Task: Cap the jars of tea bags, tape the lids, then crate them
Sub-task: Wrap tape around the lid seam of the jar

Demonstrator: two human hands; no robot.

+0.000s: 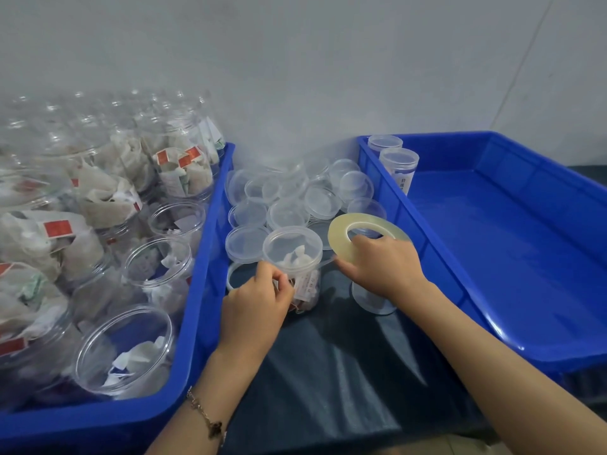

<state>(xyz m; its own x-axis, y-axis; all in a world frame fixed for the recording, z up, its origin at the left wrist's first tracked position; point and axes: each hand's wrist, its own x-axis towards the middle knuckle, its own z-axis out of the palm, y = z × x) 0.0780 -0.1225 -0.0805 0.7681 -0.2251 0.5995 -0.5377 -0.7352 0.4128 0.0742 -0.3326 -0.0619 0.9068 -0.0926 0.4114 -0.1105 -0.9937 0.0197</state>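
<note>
Head view. My left hand (262,298) has its fingers curled against the side of the clear plastic jar of tea bags (295,267), pinching at its wall just below the lid; whether the fingertips hold a tape end there I cannot tell. The jar stands upright on the dark table covering (345,372) between the two crates, with a clear plastic lid (292,246) seated on its mouth. My right hand (382,262) grips the flat, pale yellow ring of transparent tape (341,244), thumb under the ring's near edge and fingers through its centre hole, held tilted just right of the jar's lid. A thin strip of tape appears to run from the roll to the jar's rim.

Behind the jar lies a loose pile of clear round lids (295,195), some upturned. The blue plastic crate on the left (197,290) holds many open clear jars of tea bags (115,224), uncapped. The blue plastic crate on the right (525,257) holds two capped jars (395,159) standing in its far left corner. A beaded bracelet (205,413) circles my left wrist.
</note>
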